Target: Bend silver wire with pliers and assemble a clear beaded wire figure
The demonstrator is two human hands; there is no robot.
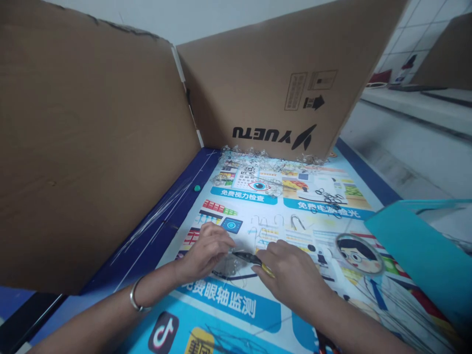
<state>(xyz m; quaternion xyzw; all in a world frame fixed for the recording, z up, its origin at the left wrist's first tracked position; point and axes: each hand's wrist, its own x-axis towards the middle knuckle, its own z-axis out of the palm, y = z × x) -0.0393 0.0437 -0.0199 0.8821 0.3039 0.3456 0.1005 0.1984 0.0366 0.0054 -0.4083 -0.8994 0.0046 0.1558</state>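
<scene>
In my right hand (285, 270) is a pair of pliers (250, 258) with dark jaws and yellow on the handle, its tip pointing left. My left hand (208, 250) is closed, thumb and fingers pinched at a clear, glassy beaded piece (230, 265) by the jaws. Whether the jaws grip anything is too small to tell. Beyond the hands lie several bent wire hooks (297, 222). A tangle of small dark wire rings (330, 199) rests further to the right. Everything lies on a printed poster sheet (224, 297).
Two tall cardboard panels (92, 137) meet at the back corner. Clear bead clusters (250, 155) line the back panel's foot. Thin straight wires (155, 216) lie along the left edge near a small green lump (197, 188). A teal bag (420, 255) stands at right; a red-handled tool (324, 342) is partly under my right forearm.
</scene>
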